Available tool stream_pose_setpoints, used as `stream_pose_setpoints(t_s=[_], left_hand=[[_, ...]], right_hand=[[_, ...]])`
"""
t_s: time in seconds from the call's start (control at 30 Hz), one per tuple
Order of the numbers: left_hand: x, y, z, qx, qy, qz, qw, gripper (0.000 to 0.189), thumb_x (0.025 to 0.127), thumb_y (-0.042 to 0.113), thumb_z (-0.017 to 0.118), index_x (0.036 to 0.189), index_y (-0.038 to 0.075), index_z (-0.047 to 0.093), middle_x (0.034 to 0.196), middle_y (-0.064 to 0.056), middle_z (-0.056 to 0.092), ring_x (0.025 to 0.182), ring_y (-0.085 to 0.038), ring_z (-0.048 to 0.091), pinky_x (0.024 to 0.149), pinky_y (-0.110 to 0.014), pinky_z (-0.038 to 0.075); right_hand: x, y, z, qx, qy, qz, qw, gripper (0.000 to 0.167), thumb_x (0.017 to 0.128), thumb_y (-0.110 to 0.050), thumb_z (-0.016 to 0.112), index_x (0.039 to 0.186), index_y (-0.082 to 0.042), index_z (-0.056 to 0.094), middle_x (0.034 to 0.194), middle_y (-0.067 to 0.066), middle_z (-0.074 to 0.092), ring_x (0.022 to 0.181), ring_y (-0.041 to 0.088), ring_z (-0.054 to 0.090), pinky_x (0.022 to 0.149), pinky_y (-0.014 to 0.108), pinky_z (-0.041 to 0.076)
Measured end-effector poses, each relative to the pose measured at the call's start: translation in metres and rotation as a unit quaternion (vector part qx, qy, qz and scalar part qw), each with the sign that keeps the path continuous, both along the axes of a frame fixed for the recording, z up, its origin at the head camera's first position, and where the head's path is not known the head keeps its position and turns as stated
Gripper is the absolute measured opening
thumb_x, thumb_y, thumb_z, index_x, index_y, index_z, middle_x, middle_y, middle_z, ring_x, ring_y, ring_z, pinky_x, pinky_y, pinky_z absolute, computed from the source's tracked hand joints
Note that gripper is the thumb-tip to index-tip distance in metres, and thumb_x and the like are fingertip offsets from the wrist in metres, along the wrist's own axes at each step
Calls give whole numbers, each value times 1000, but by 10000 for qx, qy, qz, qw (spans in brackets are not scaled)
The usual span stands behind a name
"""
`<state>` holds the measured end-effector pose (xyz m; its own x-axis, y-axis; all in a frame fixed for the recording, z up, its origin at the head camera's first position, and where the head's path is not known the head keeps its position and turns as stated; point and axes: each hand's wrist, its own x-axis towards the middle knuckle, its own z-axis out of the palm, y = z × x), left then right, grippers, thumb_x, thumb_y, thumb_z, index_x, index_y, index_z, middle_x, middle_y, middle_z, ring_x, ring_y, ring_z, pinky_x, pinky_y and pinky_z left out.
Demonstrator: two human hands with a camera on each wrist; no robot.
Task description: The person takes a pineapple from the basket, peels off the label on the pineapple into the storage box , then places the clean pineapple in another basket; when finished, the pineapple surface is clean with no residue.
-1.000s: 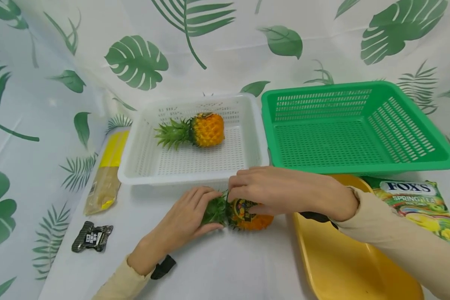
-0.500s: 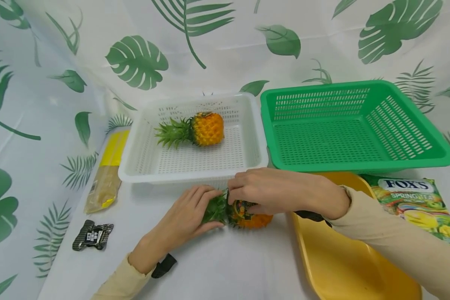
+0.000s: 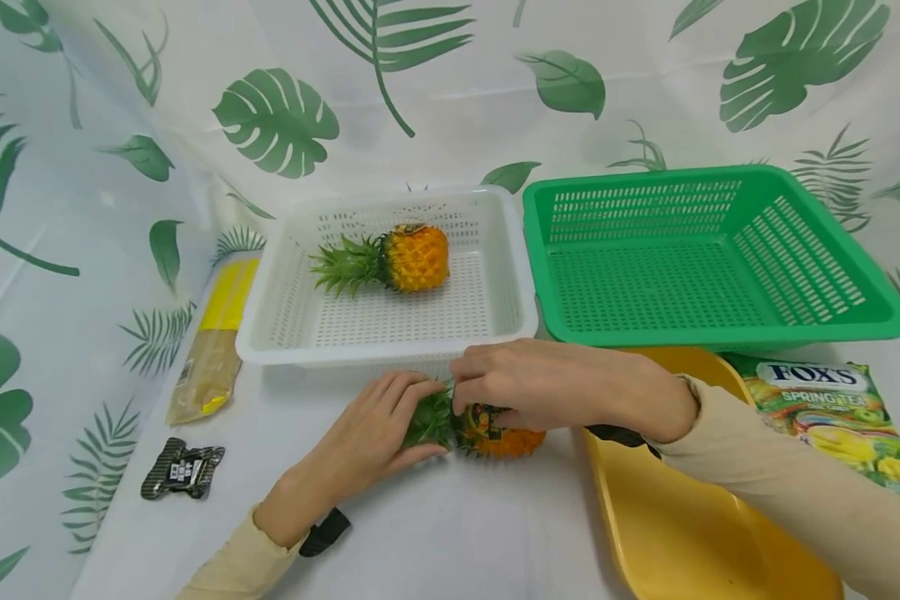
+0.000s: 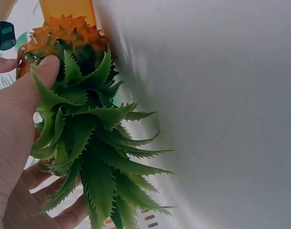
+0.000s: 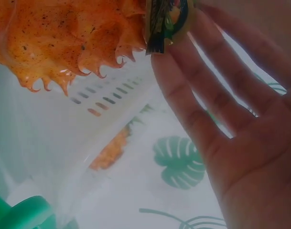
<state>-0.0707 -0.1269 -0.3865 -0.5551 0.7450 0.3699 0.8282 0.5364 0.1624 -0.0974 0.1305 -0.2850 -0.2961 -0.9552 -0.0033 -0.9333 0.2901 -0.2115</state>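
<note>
A small orange toy-like pineapple [image 3: 521, 442] with a green leafy crown [image 4: 95, 143] lies on the white cloth in front of the white basket. My left hand [image 3: 378, 421] grips it at the crown, thumb near the base of the leaves and fingers on the far side. From the right, my right hand [image 3: 547, 379] holds the body, its fingers over the far side and its thumb at the dark round label [image 5: 167, 24]. In the right wrist view the fingertips touch this label; whether its edge is lifted I cannot tell.
Behind stand a white basket [image 3: 390, 357] holding another pineapple [image 3: 416, 260] and a green basket [image 3: 667, 283]. A yellow tray [image 3: 675, 500] lies under the right forearm, beside a FOX'S candy bag [image 3: 832, 417]. At left lie a yellow-topped packet [image 3: 213, 342] and a small black wrapped packet [image 3: 182, 468].
My right thumb and fingers have shifted slightly over the label, covering more of it than a second ago. The left hand keeps its hold on the crown.
</note>
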Motion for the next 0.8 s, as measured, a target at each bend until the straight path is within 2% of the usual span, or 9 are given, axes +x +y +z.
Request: stream_pose_setpoints(t_s=[0.17, 0.37, 0.53, 0.8], left_hand=[[0, 0, 1, -15, -31, -14, 10000, 70, 89, 44, 84, 139, 3, 55, 128, -11, 59, 116, -25, 59, 99, -40, 53], [0, 0, 0, 6, -70, 3, 10000, 69, 89, 43, 84, 138, 3, 55, 128, -11, 59, 115, -25, 59, 99, -40, 52], [0, 0, -1, 9, -78, -27, 10000, 70, 90, 44, 82, 139, 3, 55, 128, -11, 59, 115, -25, 59, 99, -40, 52], [-1, 0, 0, 56, -162, -5, 9999, 70, 90, 43, 83, 140, 3, 54, 128, -11, 59, 114, -25, 60, 97, -40, 53]], right_hand=[[2, 1, 0, -136, 62, 32, 9999, 22, 90, 6, 77, 104, -11, 76, 99, -2, 63, 90, 10, 64, 73, 18, 55], [6, 3, 0, -203, 433, 173, 9987, 17, 92, 2, 78, 103, -11, 80, 97, -2, 64, 89, 8, 65, 74, 16, 55], [11, 7, 1, -309, 678, 241, 9969, 17, 90, -1, 80, 101, -15, 82, 93, -5, 62, 84, 6, 60, 71, 16, 52], [18, 24, 12, -734, 460, 313, 9957, 21, 89, 4, 79, 100, -14, 78, 93, -5, 57, 82, 4, 56, 70, 15, 50]])
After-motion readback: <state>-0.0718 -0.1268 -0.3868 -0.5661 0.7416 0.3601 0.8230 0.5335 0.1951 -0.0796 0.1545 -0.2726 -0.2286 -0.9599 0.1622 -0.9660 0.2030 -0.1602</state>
